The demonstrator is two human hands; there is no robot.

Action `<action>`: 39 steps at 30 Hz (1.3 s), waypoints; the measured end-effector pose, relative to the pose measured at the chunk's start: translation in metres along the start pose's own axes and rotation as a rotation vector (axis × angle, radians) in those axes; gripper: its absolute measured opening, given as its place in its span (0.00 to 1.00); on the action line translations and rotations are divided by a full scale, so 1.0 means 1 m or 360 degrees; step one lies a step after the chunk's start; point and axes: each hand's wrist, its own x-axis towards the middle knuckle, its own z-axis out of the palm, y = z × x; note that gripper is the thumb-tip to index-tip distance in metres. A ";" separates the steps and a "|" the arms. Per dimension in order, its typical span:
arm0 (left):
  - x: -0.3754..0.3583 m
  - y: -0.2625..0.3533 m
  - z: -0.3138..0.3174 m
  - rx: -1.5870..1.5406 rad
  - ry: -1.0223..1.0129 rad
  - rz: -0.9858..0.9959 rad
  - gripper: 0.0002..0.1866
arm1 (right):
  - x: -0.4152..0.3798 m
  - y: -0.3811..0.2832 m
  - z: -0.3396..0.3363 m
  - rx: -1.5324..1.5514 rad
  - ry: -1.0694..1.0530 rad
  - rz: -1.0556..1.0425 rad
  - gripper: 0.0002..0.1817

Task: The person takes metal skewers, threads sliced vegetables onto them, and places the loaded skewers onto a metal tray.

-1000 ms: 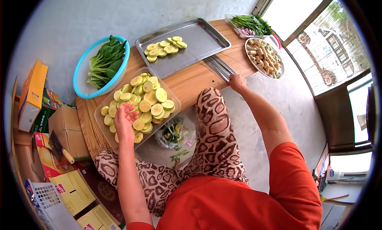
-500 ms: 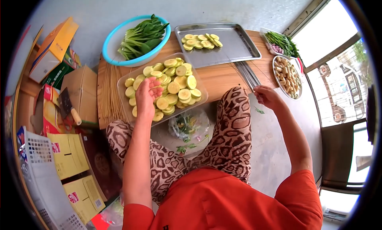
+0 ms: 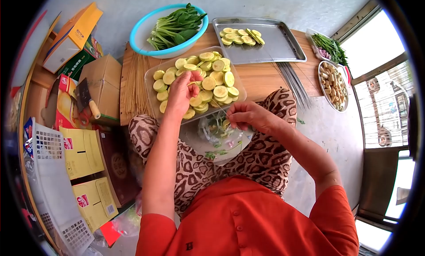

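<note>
My left hand [image 3: 182,91] is over a clear plastic tray [image 3: 241,94] heaped with round zucchini slices [image 3: 208,83]. Its fingers are closed on a slice, largely hidden by the fingers. Just right of the tray, my right hand [image 3: 250,116] pinches a thin metal skewer [image 3: 222,109], whose tip points up and left toward the slices. More metal skewers [image 3: 293,83] lie side by side at the table edge, beyond my right hand. A metal baking tray [image 3: 283,45] at the back holds rows of zucchini slices [image 3: 241,36].
A blue-rimmed basin [image 3: 136,39] of leafy greens [image 3: 177,28] stands at the back left, above bamboo sticks [image 3: 135,87]. At right are a bowl of cut pale pieces [image 3: 333,87] and a container of green herbs [image 3: 328,48]. A cleaver [image 3: 85,96] rests by a cardboard box [image 3: 102,85].
My right hand has come left from the skewer bundle to beside the zucchini tray, with a skewer in it. My left hand's fingers have closed over the slices. The view has shifted slightly.
</note>
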 end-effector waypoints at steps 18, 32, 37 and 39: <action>-0.008 -0.033 0.014 0.2692 -0.0272 0.0807 0.15 | 0.073 0.017 -0.045 0.0262 0.0526 -0.0378 0.07; 0.013 -0.031 -0.004 0.1552 0.0226 0.0574 0.06 | 0.057 0.013 -0.027 0.0079 0.0515 -0.0386 0.10; 0.008 0.006 -0.011 -0.0266 0.0203 0.0034 0.16 | 0.056 0.010 -0.019 0.0030 0.0385 -0.0408 0.12; 0.008 0.011 -0.018 -0.0437 0.0128 0.0032 0.16 | 0.057 0.009 -0.014 0.0046 0.0323 -0.0390 0.13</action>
